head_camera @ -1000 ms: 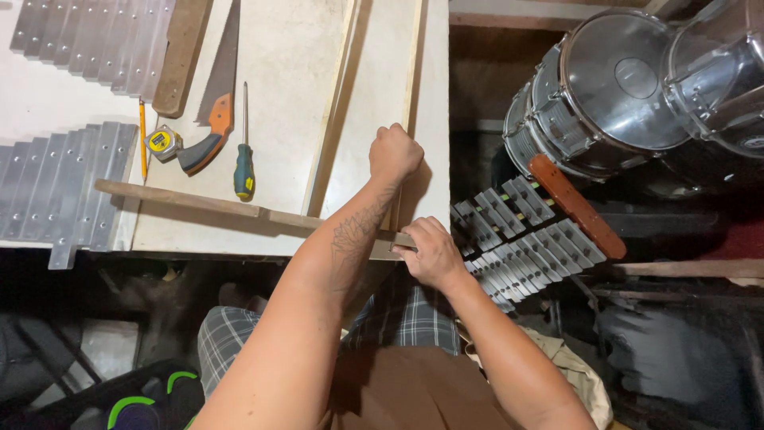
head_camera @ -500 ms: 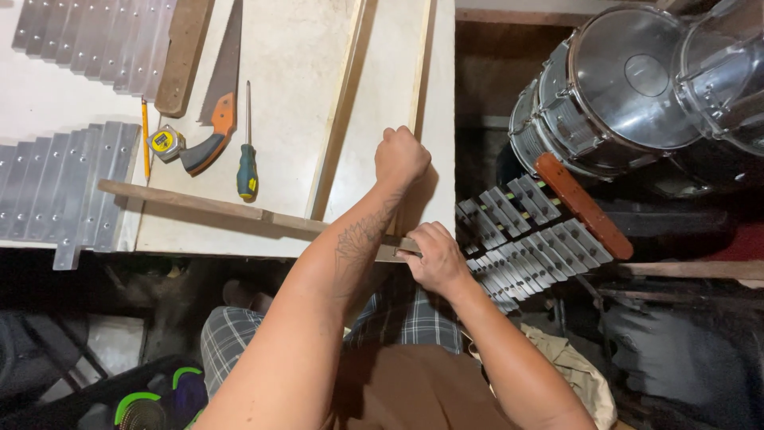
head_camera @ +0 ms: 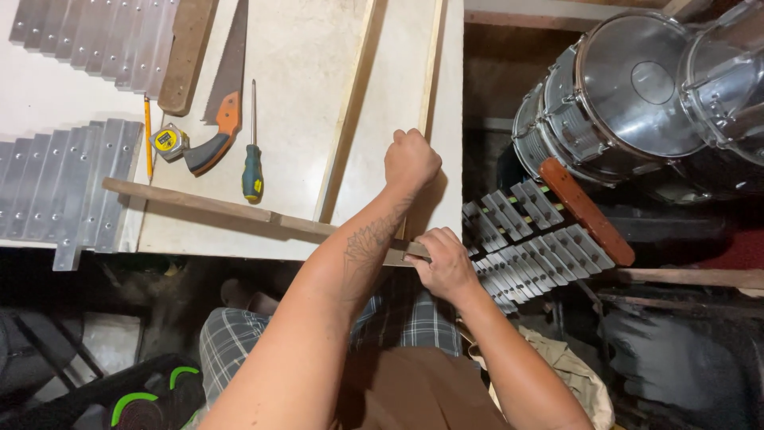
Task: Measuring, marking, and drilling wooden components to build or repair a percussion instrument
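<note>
White worktable [head_camera: 294, 95] in a cluttered room beside steel drums [head_camera: 629, 95]

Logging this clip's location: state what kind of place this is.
Probably a small workshop for building or repairing percussion instruments: a handsaw and tape measure lie on the white workbench, with metal bars laid out and marching drums alongside.

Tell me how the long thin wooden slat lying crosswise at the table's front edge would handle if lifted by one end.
The long thin wooden slat would probably flex a little, being narrow for its length. It looks light, as bare slim timber. Flat-faced, it should not roll, though the free end may swing. The right hand pins its near end; the left hand grips a pale upright strip.
</note>
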